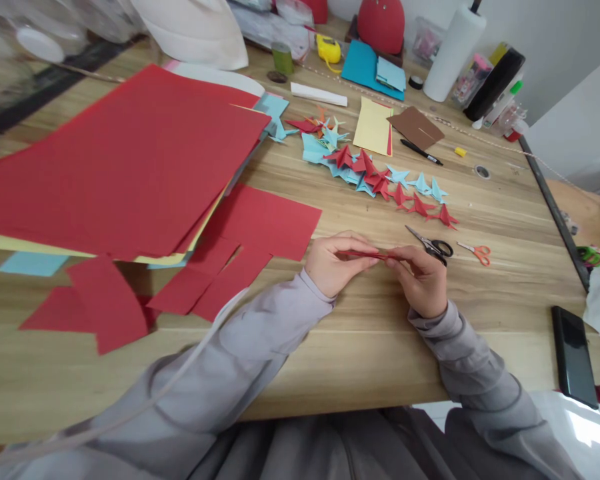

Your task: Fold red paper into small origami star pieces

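Between my two hands is a thin piece of folded red paper (364, 254), seen almost edge-on above the wooden table. My left hand (337, 261) pinches its left part, thumb below and fingers over it. At its right end, the thumb and fingertips of my right hand (420, 277) close on it. Most of the fold is hidden by my fingers. Black-handled scissors (436, 249) lie just beyond my right hand, with small orange-handled scissors (480, 253) to their right. Farther back runs a row of folded red paper cranes (399, 195) and light blue paper cranes (422, 183).
A big stack of red sheets (115, 160) covers the left side, with cut red pieces (275, 217) beside it. At the back are a yellow tape measure (329, 49), yellow paper (373, 127), brown paper (417, 127) and a pen (421, 152). A phone (574, 353) lies at the right edge.
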Tool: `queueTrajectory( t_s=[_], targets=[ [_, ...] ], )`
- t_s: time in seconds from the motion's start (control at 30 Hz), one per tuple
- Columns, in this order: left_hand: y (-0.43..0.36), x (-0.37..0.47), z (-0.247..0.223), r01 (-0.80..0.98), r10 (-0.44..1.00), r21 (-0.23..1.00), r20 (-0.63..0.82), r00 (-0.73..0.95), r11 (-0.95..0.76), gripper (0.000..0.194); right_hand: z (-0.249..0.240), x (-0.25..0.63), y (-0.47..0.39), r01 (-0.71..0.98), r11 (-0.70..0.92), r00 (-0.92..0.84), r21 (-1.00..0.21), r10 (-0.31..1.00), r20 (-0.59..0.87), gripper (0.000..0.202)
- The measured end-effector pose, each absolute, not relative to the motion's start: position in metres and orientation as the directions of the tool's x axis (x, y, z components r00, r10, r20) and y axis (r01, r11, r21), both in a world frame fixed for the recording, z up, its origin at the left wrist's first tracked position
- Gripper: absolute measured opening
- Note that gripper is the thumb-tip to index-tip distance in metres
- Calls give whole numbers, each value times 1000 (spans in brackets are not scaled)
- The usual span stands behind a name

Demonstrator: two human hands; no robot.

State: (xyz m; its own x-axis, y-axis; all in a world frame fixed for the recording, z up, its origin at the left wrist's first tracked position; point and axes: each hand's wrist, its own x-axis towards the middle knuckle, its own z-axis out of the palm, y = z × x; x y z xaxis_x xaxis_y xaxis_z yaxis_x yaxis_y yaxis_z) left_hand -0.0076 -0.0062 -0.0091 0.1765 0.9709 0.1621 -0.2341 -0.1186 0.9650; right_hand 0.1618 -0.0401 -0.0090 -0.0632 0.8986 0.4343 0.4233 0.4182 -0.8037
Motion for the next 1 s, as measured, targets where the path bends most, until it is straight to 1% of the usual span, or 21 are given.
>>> queueTrajectory(
  t_s=[0.13,0.23,0.33,0.43,0.5,0.7,1.0],
  targets=[
    [-6,-8,-10,-208,968,968,181,174,-144,11,-13,162,-40,441,385,-27,-811,909,417,16],
    [-6,-8,-11,-201,964,965,201,171,-166,11,-15,162,-41,423,383,2,-821,906,424,17],
    [-6,-8,-12,-197,964,966,203,172,-168,11,-15,162,-41,409,412,19,-814,888,460,15],
    [-6,-8,-12,-190,964,967,202,171,-169,11,-14,162,-41,438,424,11,-793,879,476,9],
    [-6,-8,-12,-188,965,968,201,171,-168,11,-15,163,-41,453,404,7,-795,890,456,6],
    [-6,-8,-11,-173,967,971,193,166,-164,11,-16,163,-39,412,382,2,-827,908,420,9],
    [-6,-8,-13,-173,965,969,203,165,-175,11,-15,163,-39,432,346,-13,-833,926,378,8]
  ],
)
